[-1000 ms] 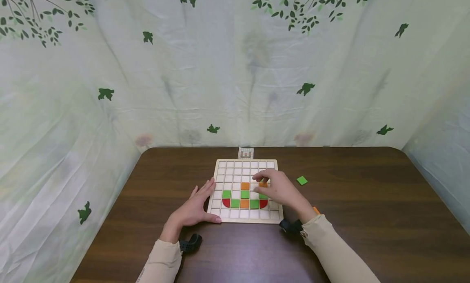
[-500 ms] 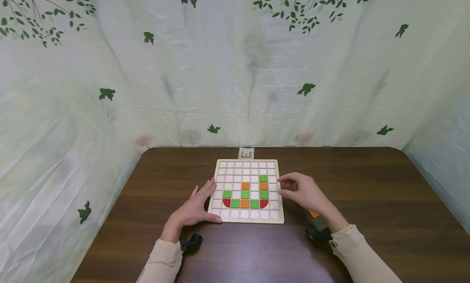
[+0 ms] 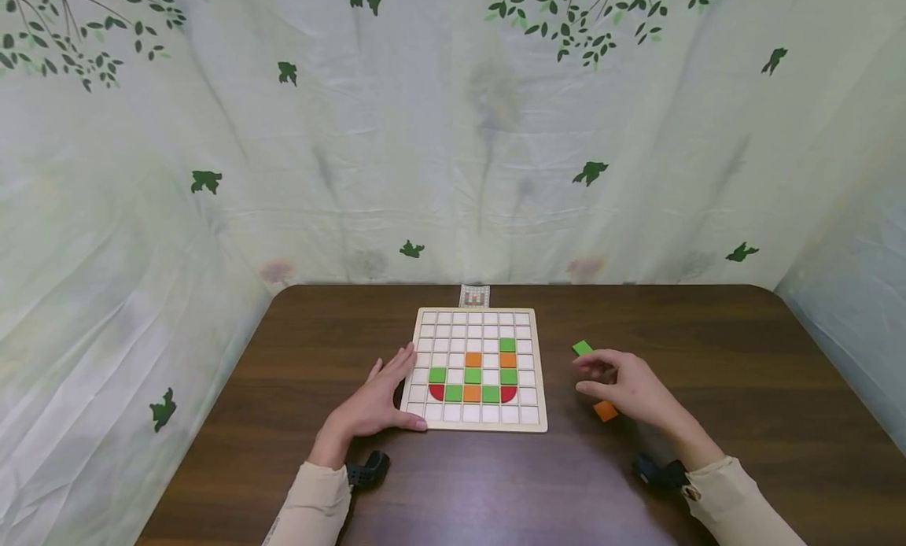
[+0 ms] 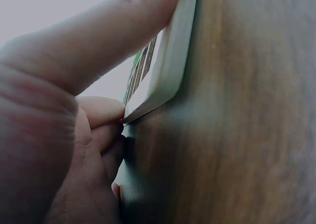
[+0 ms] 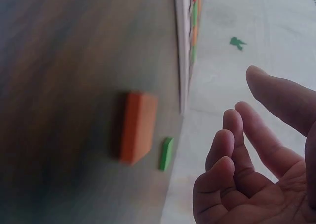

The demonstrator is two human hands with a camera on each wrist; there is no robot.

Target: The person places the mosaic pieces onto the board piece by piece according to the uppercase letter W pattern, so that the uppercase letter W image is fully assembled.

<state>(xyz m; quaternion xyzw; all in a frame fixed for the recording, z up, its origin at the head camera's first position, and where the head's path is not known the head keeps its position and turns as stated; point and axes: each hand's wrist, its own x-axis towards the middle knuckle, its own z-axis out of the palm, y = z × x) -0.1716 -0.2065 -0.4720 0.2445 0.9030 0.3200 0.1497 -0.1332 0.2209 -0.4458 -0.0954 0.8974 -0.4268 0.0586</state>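
A white gridded board lies on the table, bearing several green and orange square tiles and two red rounded ones. At its near left corner rests my left hand, fingers along the left side and thumb on the front edge. In the left wrist view the thumb presses the board's rim. My right hand hovers right of the board, thumb and fingers apart with nothing between them. Close to it lie a loose orange tile and a loose green tile, partly covered by the fingertips in the head view.
A small card with a printed grid pattern lies behind the board at the table's far edge. The dark wooden table ends at a leaf-printed cloth. Each wrist wears a black camera.
My right hand has drawn back from the board and moved right to the loose tiles. A green tile is now plainly visible in the board's right part. My left hand has stayed put.
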